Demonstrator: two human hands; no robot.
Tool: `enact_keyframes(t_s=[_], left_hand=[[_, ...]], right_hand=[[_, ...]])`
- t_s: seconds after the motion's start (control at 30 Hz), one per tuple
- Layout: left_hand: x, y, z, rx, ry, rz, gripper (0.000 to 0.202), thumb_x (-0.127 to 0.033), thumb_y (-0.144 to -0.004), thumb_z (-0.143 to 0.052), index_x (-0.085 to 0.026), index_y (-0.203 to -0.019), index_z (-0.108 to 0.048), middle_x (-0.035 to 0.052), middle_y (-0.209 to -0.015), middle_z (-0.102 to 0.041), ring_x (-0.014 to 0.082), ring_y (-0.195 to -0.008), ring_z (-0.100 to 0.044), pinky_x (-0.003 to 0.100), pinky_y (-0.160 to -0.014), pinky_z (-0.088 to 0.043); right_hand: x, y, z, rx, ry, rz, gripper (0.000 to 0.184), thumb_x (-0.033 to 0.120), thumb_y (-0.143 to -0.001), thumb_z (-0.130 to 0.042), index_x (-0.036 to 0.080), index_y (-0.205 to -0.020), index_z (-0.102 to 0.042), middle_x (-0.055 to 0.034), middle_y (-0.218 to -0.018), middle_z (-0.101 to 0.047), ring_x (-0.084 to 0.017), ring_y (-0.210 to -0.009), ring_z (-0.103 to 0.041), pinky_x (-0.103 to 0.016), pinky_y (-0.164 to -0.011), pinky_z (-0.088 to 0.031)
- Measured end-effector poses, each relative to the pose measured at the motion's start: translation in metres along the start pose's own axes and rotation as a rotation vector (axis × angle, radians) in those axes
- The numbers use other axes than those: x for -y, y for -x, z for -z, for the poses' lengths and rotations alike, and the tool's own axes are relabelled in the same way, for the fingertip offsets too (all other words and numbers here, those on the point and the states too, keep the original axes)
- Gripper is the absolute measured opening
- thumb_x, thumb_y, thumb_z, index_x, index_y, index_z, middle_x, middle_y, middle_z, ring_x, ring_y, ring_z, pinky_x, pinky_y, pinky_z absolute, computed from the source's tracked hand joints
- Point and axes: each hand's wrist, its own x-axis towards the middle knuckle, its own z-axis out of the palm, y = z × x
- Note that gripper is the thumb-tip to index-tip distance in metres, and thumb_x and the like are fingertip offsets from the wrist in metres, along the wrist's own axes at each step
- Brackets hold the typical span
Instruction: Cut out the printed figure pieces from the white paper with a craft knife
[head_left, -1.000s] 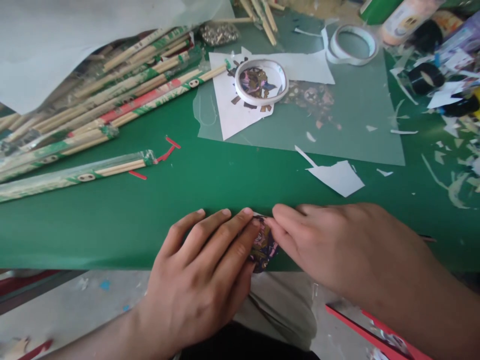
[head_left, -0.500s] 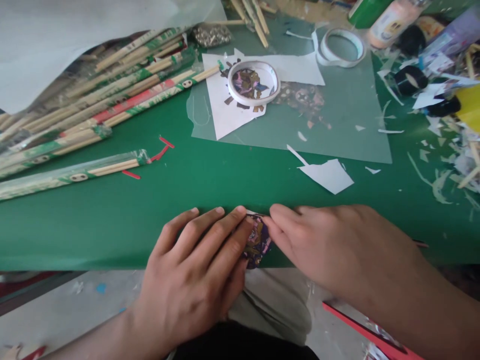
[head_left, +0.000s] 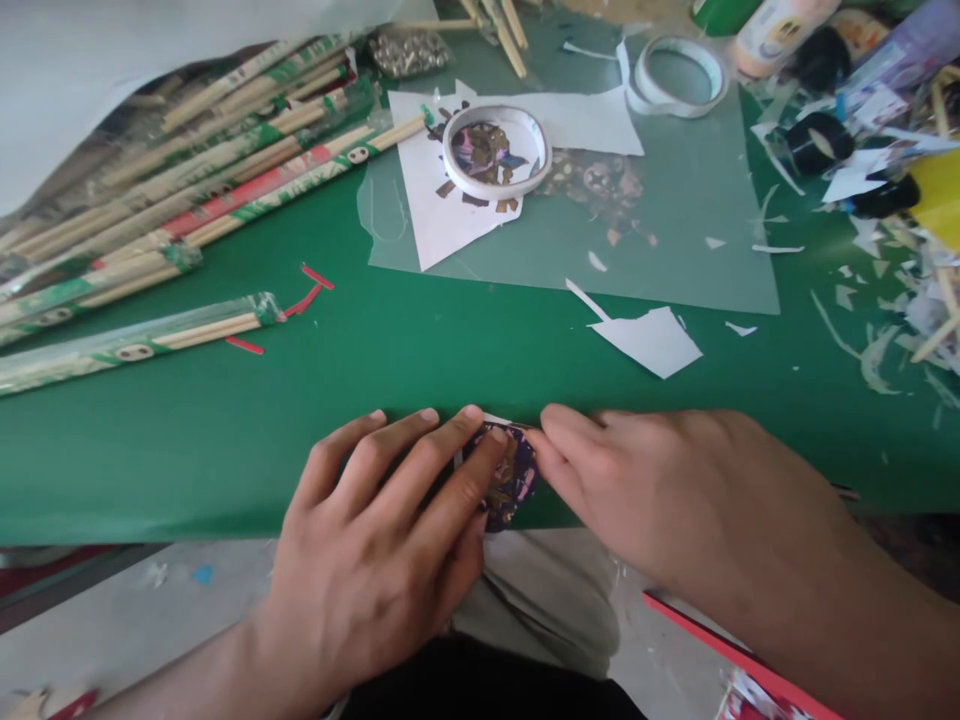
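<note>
A small dark printed paper cutout (head_left: 517,487), patterned in purple, brown and pink, lies at the table's front edge. A thin white strip (head_left: 496,419) shows along its top. My left hand (head_left: 390,510) lies over the cutout's left part, fingers stretched out and pressing it down. My right hand (head_left: 645,480) is closed in a pinch at the cutout's upper right edge, thumb against the curled fingers. What exactly sits between those fingertips is mostly hidden.
Wrapped chopsticks (head_left: 247,190) lie at the left. A tape roll (head_left: 496,192) rests on a white printed sheet (head_left: 427,230); another tape roll (head_left: 682,108) is behind. Paper scraps (head_left: 652,340), a yellow item (head_left: 937,215) and bottles (head_left: 784,35) stand or lie to the right.
My left hand has shifted slightly left, so more of the cutout shows. The right hand keeps its pinch at nearly the same place. The view has tilted a little.
</note>
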Motion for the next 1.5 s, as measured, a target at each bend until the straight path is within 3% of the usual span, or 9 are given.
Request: enact_keyframes(t_s=[0.6, 0.97, 1.3, 1.5], left_hand=[[0.000, 0.000, -0.002, 0.029, -0.047, -0.007, 0.034, -0.026, -0.092, -0.055, -0.023, -0.125, -0.064, 0.0027, -0.123, -0.069, 0.0247, -0.104, -0.059, 0.042, -0.089, -0.041], [-0.002, -0.001, -0.001, 0.042, -0.047, 0.001, 0.035, -0.027, -0.093, -0.053, -0.024, -0.127, -0.063, 0.0033, -0.122, -0.068, 0.0254, -0.103, -0.058, 0.042, -0.087, -0.039], [-0.002, -0.002, -0.002, 0.087, -0.104, -0.036, 0.038, -0.029, -0.095, -0.050, -0.027, -0.132, -0.059, 0.0051, -0.122, -0.065, 0.0271, -0.101, -0.056, 0.044, -0.084, -0.039], [-0.002, -0.003, 0.000, 0.115, -0.119, -0.043, 0.039, -0.028, -0.095, -0.050, -0.030, -0.133, -0.058, 0.0055, -0.120, -0.064, 0.0279, -0.101, -0.055, 0.046, -0.084, -0.040]], right_hand=[[0.001, 0.007, -0.001, -0.012, 0.010, -0.036, 0.027, 0.022, -0.090, -0.050, 0.023, -0.064, -0.040, 0.0046, -0.040, -0.040, -0.016, -0.026, -0.042, -0.025, -0.042, -0.006], [0.003, 0.011, -0.001, -0.057, 0.029, -0.042, 0.022, 0.014, -0.082, -0.050, 0.023, -0.064, -0.041, 0.0041, -0.038, -0.039, -0.016, -0.024, -0.039, -0.024, -0.042, -0.006], [0.008, 0.017, -0.001, -0.067, 0.040, -0.120, 0.023, 0.017, -0.083, -0.051, 0.023, -0.062, -0.043, 0.0038, -0.035, -0.038, -0.016, -0.022, -0.038, -0.024, -0.042, -0.005], [0.020, 0.020, 0.002, -0.001, 0.049, -0.199, 0.025, 0.017, -0.087, -0.049, 0.023, -0.063, -0.046, 0.0018, -0.036, -0.042, -0.018, -0.024, -0.042, -0.025, -0.042, -0.006]])
